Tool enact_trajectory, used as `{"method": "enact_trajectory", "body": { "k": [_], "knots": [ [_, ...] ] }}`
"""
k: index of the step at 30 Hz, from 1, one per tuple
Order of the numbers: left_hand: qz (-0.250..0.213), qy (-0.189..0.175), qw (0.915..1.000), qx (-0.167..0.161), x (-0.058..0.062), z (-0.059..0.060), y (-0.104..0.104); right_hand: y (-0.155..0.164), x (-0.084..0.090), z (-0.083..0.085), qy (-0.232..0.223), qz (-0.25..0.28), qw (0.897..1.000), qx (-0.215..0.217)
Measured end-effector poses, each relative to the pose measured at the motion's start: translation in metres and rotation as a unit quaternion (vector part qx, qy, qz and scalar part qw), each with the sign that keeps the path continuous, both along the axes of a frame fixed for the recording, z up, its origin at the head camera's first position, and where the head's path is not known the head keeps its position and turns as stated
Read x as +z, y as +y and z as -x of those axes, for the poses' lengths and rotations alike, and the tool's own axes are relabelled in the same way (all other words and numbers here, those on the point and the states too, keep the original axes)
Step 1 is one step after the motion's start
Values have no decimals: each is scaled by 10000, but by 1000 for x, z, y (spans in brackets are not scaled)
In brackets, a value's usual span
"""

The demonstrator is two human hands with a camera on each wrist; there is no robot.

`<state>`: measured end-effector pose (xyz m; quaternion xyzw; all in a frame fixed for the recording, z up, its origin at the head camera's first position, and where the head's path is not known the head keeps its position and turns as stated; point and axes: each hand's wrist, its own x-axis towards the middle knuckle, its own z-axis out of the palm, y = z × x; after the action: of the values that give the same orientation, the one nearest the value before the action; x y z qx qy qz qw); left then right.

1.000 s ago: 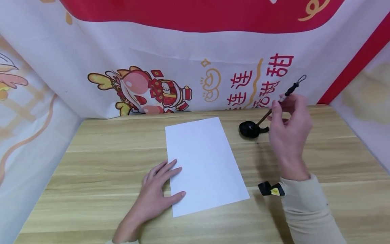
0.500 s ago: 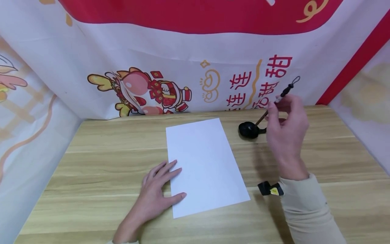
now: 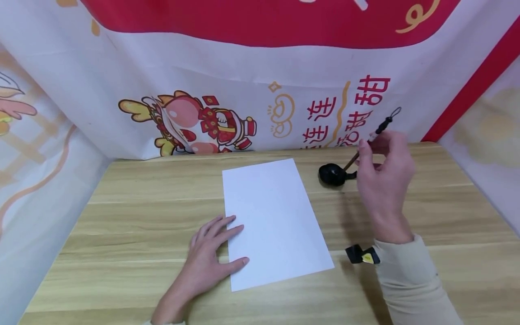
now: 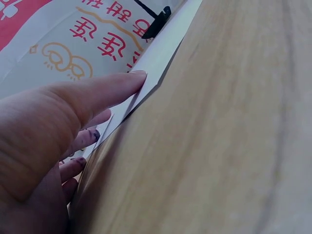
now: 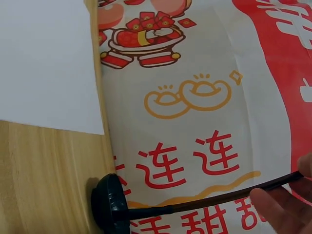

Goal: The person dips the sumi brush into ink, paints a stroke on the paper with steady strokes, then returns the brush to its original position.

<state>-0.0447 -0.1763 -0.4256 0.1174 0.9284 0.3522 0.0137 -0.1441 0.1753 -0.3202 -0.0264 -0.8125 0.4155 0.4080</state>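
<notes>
A sheet of white paper (image 3: 272,225) lies on the table. The left hand (image 3: 207,257) rests at its left edge, fingers spread and fingertips on the sheet; the left wrist view shows its thumb (image 4: 112,91) lying along the paper. To the right of the sheet, the right hand (image 3: 386,180) pinches a calligraphy brush (image 3: 351,160) that leans down to the left, a hanging loop at its top end. The brush's lower end is in a small black ink dish (image 3: 331,175). In the right wrist view the brush (image 5: 214,200) meets the dish (image 5: 108,204); the bristles are hidden.
Wood-grain table (image 3: 142,216) reaches back to a white and red printed cloth (image 3: 227,58) hanging close behind the dish. More cloth (image 3: 44,113) stands at the left side. A black and yellow piece (image 3: 361,255) sits at the right cuff.
The right hand and brush shifted slightly left, then slightly back right, the brush's lower end staying at the ink dish. The left hand and paper hold their place.
</notes>
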Motion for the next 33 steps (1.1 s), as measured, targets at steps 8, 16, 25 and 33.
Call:
{"method": "enact_trajectory", "body": {
  "k": [8,16,25,33],
  "knots": [
    [-80,-84,9998,140,5,3,0,1,2,0,-188,-290,9993,120],
    [-126,-230,9995,159,5,2,1,-1,5,-2,-154,-50,9999,-4],
    [-105,-62,9998,180,4,-1,1,-14,22,-20,187,909,9957,-49],
    [-119,52,9998,163,2,-1,0,-44,21,-53,453,2060,9744,779]
  ]
}}
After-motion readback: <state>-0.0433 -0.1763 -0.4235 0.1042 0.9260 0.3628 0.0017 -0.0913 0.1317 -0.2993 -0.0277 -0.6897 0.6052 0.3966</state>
